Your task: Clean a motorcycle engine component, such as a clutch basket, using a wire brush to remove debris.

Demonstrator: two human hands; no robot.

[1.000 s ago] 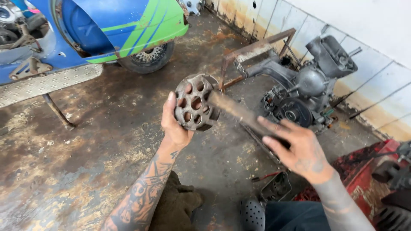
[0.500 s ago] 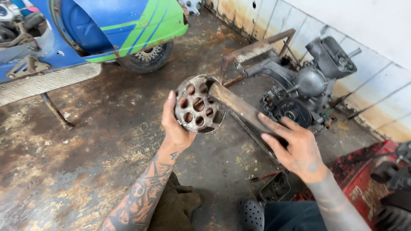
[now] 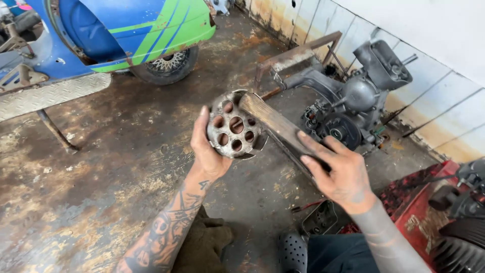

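At frame centre, the left hand (image 3: 208, 154) grips a perforated metal drum (image 3: 233, 125); the right hand (image 3: 337, 172) clasps a wooden block (image 3: 275, 125) touching its rim.

1. left hand (image 3: 208, 154) grips a rusty round metal part (image 3: 234, 125) by its left rim, held up above the floor; tattooed forearm below it.
2. the part is disc-like, drilled with several round holes, face toward camera.
3. right hand (image 3: 337, 172) holds a wooden block (image 3: 278, 126), fingers wrapped over its lower end; the block's upper end touches the part's right upper edge.
4. stained concrete floor (image 3: 101, 192) under both hands.
5. blue and green scooter (image 3: 126, 35) top left, rear wheel visible.
6. grey engine (image 3: 353, 101) on a rusty stand, right, near the tiled wall.
7. red mat (image 3: 414, 202) bottom right; black clog (image 3: 293, 253) at bottom.
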